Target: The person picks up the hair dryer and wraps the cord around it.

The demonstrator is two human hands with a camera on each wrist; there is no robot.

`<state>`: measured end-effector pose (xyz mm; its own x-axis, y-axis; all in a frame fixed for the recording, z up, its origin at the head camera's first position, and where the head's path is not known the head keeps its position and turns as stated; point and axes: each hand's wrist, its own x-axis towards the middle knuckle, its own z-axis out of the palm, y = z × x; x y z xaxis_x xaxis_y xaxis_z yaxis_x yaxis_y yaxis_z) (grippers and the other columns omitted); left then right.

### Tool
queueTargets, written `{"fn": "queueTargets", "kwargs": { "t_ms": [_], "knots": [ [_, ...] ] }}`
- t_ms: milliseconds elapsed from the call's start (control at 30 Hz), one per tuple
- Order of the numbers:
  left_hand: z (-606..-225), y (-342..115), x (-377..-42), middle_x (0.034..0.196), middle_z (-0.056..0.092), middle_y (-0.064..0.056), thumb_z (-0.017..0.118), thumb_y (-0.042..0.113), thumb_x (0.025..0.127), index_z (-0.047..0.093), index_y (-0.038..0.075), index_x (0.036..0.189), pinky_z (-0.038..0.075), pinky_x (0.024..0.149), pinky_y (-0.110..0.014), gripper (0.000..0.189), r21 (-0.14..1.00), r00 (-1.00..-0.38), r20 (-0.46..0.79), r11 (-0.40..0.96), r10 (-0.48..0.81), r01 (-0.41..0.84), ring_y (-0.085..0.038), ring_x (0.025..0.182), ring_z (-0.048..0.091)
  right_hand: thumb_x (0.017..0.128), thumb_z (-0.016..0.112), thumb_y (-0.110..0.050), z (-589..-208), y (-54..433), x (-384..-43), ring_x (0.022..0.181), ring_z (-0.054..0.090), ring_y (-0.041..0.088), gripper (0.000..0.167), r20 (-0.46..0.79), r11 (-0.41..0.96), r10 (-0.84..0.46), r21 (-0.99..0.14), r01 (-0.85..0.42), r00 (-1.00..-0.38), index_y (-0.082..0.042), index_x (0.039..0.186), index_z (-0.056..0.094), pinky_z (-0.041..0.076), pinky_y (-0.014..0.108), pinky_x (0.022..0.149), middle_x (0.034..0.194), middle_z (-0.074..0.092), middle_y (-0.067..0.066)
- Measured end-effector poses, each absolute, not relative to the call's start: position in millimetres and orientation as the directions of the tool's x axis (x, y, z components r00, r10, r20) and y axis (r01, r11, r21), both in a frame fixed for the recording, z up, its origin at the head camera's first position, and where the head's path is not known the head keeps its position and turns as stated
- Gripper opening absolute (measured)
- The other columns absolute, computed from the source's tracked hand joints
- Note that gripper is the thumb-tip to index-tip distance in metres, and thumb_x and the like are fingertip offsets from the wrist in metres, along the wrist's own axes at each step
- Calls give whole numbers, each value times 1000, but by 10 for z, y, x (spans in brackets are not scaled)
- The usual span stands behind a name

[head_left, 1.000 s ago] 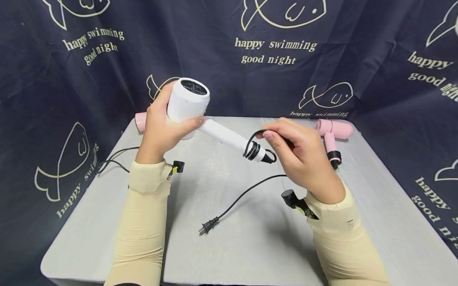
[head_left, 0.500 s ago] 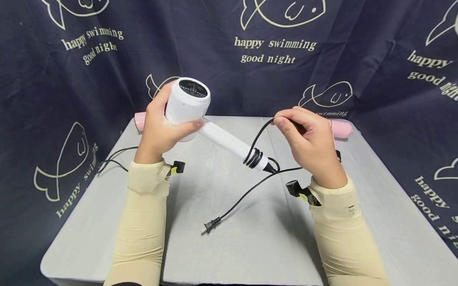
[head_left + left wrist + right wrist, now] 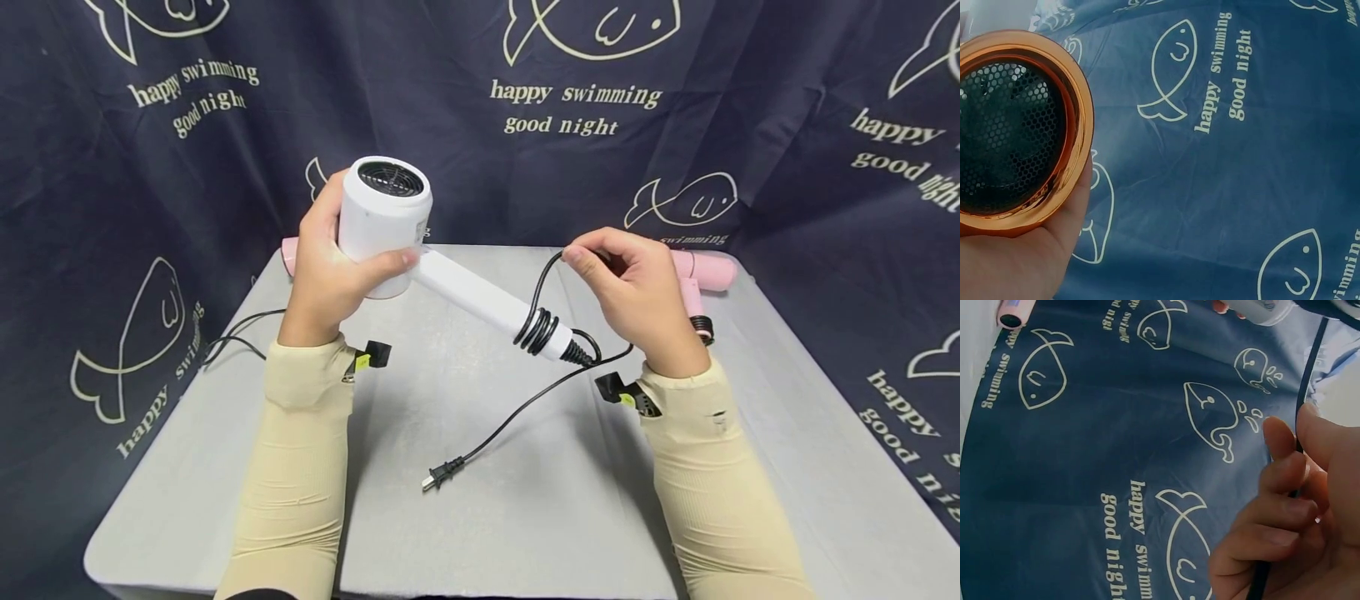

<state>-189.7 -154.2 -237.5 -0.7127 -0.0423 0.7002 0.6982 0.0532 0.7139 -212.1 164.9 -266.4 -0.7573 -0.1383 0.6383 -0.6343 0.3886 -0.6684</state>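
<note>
My left hand (image 3: pixel 330 258) grips a white hair dryer (image 3: pixel 386 225) round its barrel, the thumb lying near where the handle begins. Its black round grille faces up in the head view; the left wrist view shows the copper-coloured ring (image 3: pixel 1079 125) around the mesh at the other end. The handle slants down to the right, with several turns of black cord (image 3: pixel 538 332) wound near its end. My right hand (image 3: pixel 633 283) pinches that cord between thumb and fingers, drawn up in an arc from the coil. Below, the cord's free end runs to a two-prong plug (image 3: pixel 442 473) low over the table.
A pink hair dryer (image 3: pixel 708 270) with its cord wound round the handle lies at the table's back right. Another pink thing (image 3: pixel 289 254) is partly hidden behind my left hand, near a black cord (image 3: pixel 232 333). Dark blue printed cloth (image 3: pixel 450 100) stands behind the grey table (image 3: pixel 480 533).
My right hand has risen with the cord, then shifted slightly back left, so the arc from the coil is longer. The dryer's handle end has dropped slightly; the left hand keeps its grip.
</note>
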Motion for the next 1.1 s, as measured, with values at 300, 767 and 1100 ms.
{"fn": "queueTargets", "kwargs": {
  "t_ms": [300, 767, 1100],
  "knots": [
    [-2355, -1540, -1877, 113, 70, -4, 83, -5, 65, 67, 7, 130, 48, 86, -32, 68, 714, -710, 698, 8, -94, 700, -25, 101, 62, 97, 74, -25, -2771, 1626, -2216, 61, 47, 9, 10, 519, 452, -217, -697, -556, -827, -17, 99, 80, 37, 23, 53, 69, 56, -3],
    [-2343, -1520, -1931, 110, 68, -9, 81, -1, 68, 66, 4, 123, 51, 86, -34, 57, 685, -667, 689, -46, -285, 727, -28, 101, 63, 102, 54, -16, -2905, 1348, -2197, 60, 54, 15, 27, 401, 524, -350, -666, -531, -847, -20, 83, 73, 45, 28, 53, 68, 63, -1],
    [-2350, -1543, -1958, 109, 67, -10, 81, 2, 69, 66, 4, 119, 52, 84, -34, 52, 672, -640, 668, -63, -379, 738, -28, 99, 64, 110, 46, -41, -2964, 1235, -2102, 55, 54, 13, 32, 374, 522, -472, -611, -595, -798, -31, 95, 73, 44, 30, 50, 68, 61, -8]
  ]
}}
